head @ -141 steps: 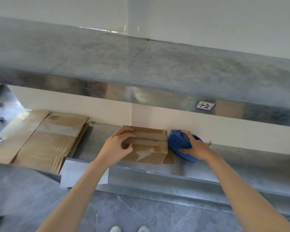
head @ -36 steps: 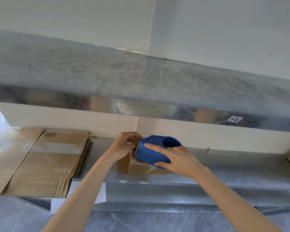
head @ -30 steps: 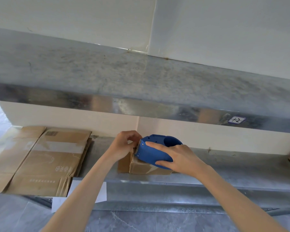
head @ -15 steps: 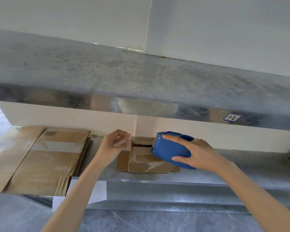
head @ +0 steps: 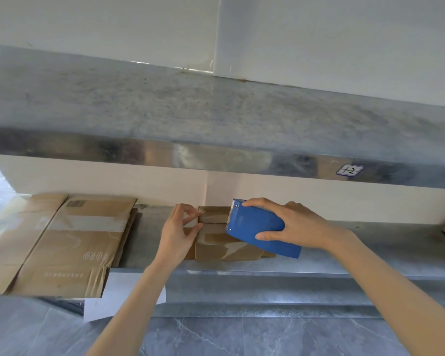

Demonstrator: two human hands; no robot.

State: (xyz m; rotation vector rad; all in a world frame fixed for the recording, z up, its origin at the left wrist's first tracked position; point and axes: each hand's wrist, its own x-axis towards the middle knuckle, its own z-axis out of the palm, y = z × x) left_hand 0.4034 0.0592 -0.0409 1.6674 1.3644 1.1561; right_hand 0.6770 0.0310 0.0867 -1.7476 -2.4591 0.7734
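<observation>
A small brown cardboard box stands on the lower metal shelf, its top flaps closed with a seam across the top. My right hand grips a blue tape dispenser over the box's right half, its toothed edge pointing left. My left hand is at the box's left end, thumb and forefinger pinching the clear tape end at the top edge. The stretch of tape between dispenser and fingers is hard to make out.
Flattened cardboard boxes lie stacked on the shelf's left part. A white sheet hangs off the shelf front below them. An upper metal shelf juts out overhead with a small label. Grey tiled floor below.
The dispenser has moved right across the box top, away from my left hand. My left hand went from beside the box to its left end, pinching the tape there.
</observation>
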